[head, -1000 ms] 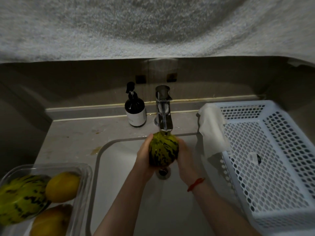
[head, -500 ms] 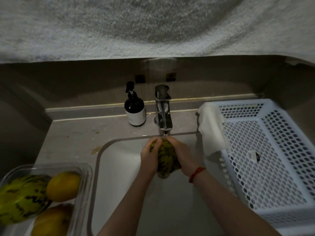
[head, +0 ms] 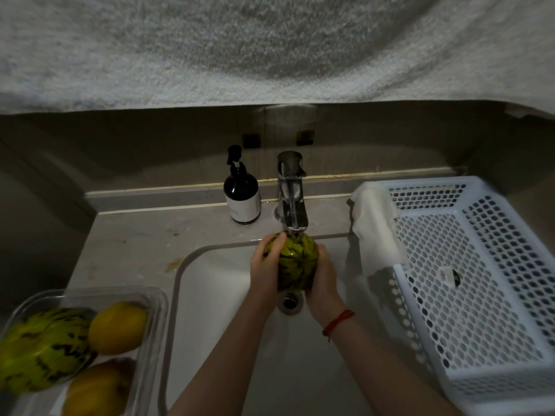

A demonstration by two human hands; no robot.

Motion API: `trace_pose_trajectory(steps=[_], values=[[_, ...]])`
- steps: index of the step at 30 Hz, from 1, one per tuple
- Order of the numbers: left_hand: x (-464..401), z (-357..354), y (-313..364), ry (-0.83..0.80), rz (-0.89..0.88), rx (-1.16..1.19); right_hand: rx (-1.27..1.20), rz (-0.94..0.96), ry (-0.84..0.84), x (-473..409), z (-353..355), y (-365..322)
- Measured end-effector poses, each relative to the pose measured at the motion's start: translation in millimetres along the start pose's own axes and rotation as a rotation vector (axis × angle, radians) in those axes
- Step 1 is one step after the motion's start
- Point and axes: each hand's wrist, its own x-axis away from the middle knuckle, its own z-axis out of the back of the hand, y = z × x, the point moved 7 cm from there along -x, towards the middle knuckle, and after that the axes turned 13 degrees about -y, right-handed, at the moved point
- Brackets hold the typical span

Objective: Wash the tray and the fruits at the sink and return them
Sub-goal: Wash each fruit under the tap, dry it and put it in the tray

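Note:
A green-and-yellow striped melon (head: 297, 262) is held upright right under the spout of the faucet (head: 291, 202), over the white sink (head: 210, 295). My left hand (head: 265, 271) grips its left side and my right hand (head: 324, 277) cups its right side. The melon's skin looks wet and shiny. At the lower left a clear plastic tray (head: 150, 298) stands on the counter, holding another striped melon (head: 42, 349) and two yellow fruits (head: 118, 327).
A white perforated basket (head: 468, 295) sits at the right of the sink, with a white cloth (head: 375, 223) draped over its near-left corner. A dark pump bottle (head: 241, 196) stands left of the faucet. A pale towel fills the top of the view.
Half a second ago both hands covered the melon's top while rubbing it; now they have slid to its sides and the melon sits upright under the spout.

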Motion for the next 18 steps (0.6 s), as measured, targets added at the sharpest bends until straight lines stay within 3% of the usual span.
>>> trace_pose_trajectory(steps=[3, 6, 8, 10, 13, 15, 18], values=[[-3.0, 3.8, -1.0, 0.011, 0.068, -0.056, 0.438, 0.192, -0.064, -0.6, -0.5, -21.4], [-3.3, 13.6, -0.6, 0.186, 0.064, -0.076, 0.714, 0.303, -0.182, 3.6, -13.3, -30.2], [-4.1, 10.6, -1.3, 0.186, 0.092, -0.031, 0.832, 0.387, -0.221, 10.5, -23.7, -37.3], [-4.3, 4.1, -1.5, 0.087, 0.161, 0.016, 0.772, 0.351, -0.256, 12.5, -23.5, -42.7], [-1.2, -2.9, -0.3, -0.192, 0.184, 0.001, 0.397, 0.037, -0.282, 10.5, -8.9, -33.0], [3.4, -8.6, -2.4, -0.360, 0.163, 0.023, 0.277, -0.049, -0.263, 9.9, -2.3, -29.9], [2.5, -9.0, -4.4, -0.357, 0.120, 0.065, 0.033, -0.197, -0.246, 13.1, -3.3, -13.0]])
